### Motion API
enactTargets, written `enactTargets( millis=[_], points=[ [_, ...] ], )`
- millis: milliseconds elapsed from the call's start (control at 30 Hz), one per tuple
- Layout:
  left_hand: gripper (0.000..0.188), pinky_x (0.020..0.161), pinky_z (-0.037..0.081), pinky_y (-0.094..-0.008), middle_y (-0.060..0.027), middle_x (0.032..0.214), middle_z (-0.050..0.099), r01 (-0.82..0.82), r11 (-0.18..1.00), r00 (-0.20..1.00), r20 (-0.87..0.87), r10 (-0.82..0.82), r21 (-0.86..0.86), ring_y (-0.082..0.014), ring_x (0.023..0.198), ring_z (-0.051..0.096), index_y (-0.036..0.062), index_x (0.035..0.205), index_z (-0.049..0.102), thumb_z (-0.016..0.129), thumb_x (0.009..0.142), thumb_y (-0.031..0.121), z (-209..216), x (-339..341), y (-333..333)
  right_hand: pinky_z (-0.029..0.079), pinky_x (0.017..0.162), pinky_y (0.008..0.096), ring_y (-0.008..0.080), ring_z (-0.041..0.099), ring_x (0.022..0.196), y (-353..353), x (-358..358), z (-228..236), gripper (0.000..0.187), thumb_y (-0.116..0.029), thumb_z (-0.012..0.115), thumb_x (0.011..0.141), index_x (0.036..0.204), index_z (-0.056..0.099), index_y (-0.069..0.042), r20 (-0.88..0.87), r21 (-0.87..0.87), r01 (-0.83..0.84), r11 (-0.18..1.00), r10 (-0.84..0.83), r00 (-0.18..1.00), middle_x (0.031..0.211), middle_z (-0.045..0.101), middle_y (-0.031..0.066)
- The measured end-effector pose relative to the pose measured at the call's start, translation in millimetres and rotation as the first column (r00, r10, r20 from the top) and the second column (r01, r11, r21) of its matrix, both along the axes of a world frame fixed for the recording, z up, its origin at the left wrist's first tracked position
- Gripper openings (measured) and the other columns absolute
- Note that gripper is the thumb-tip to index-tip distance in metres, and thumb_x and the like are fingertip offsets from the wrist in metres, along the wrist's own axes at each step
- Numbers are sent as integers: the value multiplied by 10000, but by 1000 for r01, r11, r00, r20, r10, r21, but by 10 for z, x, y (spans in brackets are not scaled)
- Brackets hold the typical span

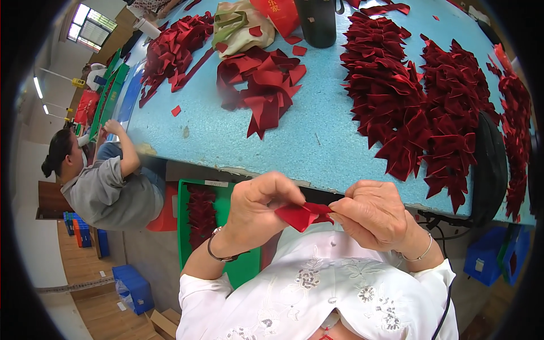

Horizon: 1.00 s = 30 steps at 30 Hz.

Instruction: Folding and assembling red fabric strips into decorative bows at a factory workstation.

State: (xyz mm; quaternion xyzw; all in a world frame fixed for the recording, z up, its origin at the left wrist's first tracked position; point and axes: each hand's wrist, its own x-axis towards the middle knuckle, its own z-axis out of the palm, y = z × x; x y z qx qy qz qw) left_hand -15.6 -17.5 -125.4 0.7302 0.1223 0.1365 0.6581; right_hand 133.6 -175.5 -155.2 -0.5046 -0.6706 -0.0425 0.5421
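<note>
A worker's left hand (pixel 258 207) and right hand (pixel 374 215) pinch a small folded piece of red velvet (pixel 303 215) between them, held in the air just below the near edge of the blue worktable (pixel 226 130) and above the lap; the fabric touches neither the table nor the white embroidered blouse (pixel 317 289).

The likely trouble, judging by the grip, is a slip; the piece is small and the fold looks loose, so if either pinch eases the fold may spring open or the scrap may drop into the lap or onto the green crate (pixel 192 226) of red pieces below; the velvet nap may also let the layers slide out of line.

The left hand is curled, thumb and forefinger closed on the left end of the fabric, wrist bent inward with a dark bracelet showing; the right hand is rounded over, fingertips together and clamped on the right end, a thin bangle at the wrist; both forearms rise from the lower edge in white sleeves.

Heaps of finished red bows (pixel 419 96) cover the table's right side; a looser pile of red strips (pixel 263 85) lies at centre; a co-worker in grey (pixel 107 187) sits at the left.
</note>
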Motion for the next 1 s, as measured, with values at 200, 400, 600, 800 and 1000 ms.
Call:
enactTargets(
  millis=[200, 400, 600, 800, 1000],
  points=[
    [170, 639, 502, -217, -49, 781, 664, -34, 992, 978, -206, 9, -119, -89, 718, 622, -30, 821, 682, 774, 684, -72, 109, 77, -28, 420, 443, 294, 172, 491, 450, 36, 1, -45, 251, 83, 678, 636, 871, 589, 92, 68, 66, 35, 997, -40, 997, 549, 474, 41],
    [186, 659, 514, -218, -61, 792, 677, -35, 992, 980, -196, 11, -123, -103, 718, 637, -34, 860, 692, 741, 694, -102, -10, 106, -12, 441, 473, 300, 166, 482, 455, 9, -22, -66, 299, 91, 686, 645, 926, 583, 93, 213, 28, 149, 988, -152, 965, 560, 492, 44],
    [106, 651, 550, -244, -88, 798, 696, -150, 966, 987, -83, 136, -210, -142, 716, 664, -38, 863, 678, 694, 767, -82, -163, 181, -97, 447, 485, 310, 161, 467, 449, 35, -153, -123, 317, 99, 692, 663, 959, 577, 97, 294, 40, 266, 963, -266, 918, 564, 500, 47],
    [98, 632, 534, -241, -91, 794, 690, -245, 967, 967, -86, 239, -64, -128, 702, 650, -30, 851, 673, 692, 763, -71, -330, 273, -191, 426, 460, 310, 194, 495, 445, 64, -145, -235, 228, 83, 671, 696, 906, 584, 82, 216, -66, 322, 945, -301, 929, 562, 519, 74],
    [81, 618, 500, -221, -63, 768, 680, -172, 942, 972, -205, 115, -288, -92, 675, 622, -31, 831, 663, 677, 759, -66, -436, 335, -105, 412, 440, 314, 218, 528, 453, 28, -109, -330, 140, 64, 657, 726, 849, 594, 43, 79, -204, 300, 932, -289, 954, 569, 546, 87]
  ],
)
